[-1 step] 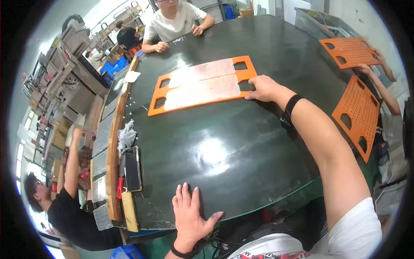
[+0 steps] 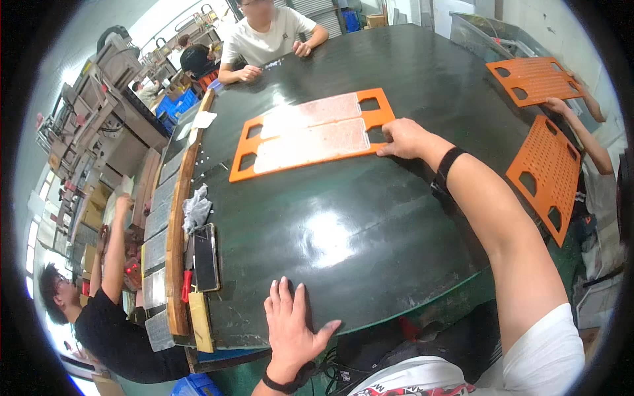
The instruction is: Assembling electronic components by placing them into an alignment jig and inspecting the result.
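Note:
My right hand [image 2: 406, 138] grips the near right corner of an orange panel [image 2: 249, 146], thumb and fingers closed around its edge beside a cut-out. The panel lies slantwise on the dark green tabletop [image 2: 284, 218]. Two pale, shiny translucent sheets [image 2: 310, 144] rest side by side on it, and cut-outs show at both ends. Near the table's front edge, my left hand [image 2: 292, 330] lies flat with fingers and thumb spread, holding nothing. A black band circles each wrist.
Along the left edge runs a wooden strip [image 2: 179, 244] with a phone [image 2: 206, 257], a crumpled grey cloth [image 2: 197, 210] and a yellow block [image 2: 200, 322] beside it. At right, another person's hand [image 2: 560, 105] holds an orange perforated panel [image 2: 538, 80]; a second panel [image 2: 548, 178] leans there.

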A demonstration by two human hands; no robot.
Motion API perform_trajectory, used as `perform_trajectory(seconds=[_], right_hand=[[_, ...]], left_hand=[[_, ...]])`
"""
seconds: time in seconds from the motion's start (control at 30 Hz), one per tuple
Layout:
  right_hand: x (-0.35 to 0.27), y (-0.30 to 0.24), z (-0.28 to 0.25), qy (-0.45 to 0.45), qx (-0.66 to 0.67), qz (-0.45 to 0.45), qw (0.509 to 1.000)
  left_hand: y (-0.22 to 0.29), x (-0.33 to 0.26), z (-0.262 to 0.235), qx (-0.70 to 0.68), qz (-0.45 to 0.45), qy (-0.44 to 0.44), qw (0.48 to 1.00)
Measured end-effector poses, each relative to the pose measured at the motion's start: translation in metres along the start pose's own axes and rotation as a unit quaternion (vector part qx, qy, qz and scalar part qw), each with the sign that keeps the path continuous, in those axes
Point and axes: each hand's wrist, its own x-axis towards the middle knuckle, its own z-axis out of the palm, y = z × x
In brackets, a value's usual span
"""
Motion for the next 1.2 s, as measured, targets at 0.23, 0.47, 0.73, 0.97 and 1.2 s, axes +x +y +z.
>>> perform_trajectory(seconds=[0.23, 0.47, 0.73, 0.97, 1.2], right_hand=[[-0.118, -0.007, -0.017, -0.061, -0.03, -0.017, 0.998], [-0.246, -0.006, -0.028, -0.043, 0.006, -0.033, 0.998], [-0.249, -0.055, -0.028, 0.096, 0.034, -0.071, 0.992], [-0.227, -0.111, 0.051, 0.083, 0.015, -0.176, 0.981], [-0.243, -0.059, 0.044, 0.064, -0.082, -0.006, 0.994]], left_hand=[[0.012, 0.0, -0.005, 0.044, -0.013, 0.001, 0.999], [0.027, 0.01, -0.001, 0.081, 0.038, 0.001, 0.996], [0.034, 0.002, 0.001, 0.12, 0.007, -0.079, 0.99], [0.044, 0.002, -0.001, 0.128, 0.0, -0.077, 0.989], [0.106, 0.061, -0.006, -0.033, 0.055, -0.182, 0.981]])
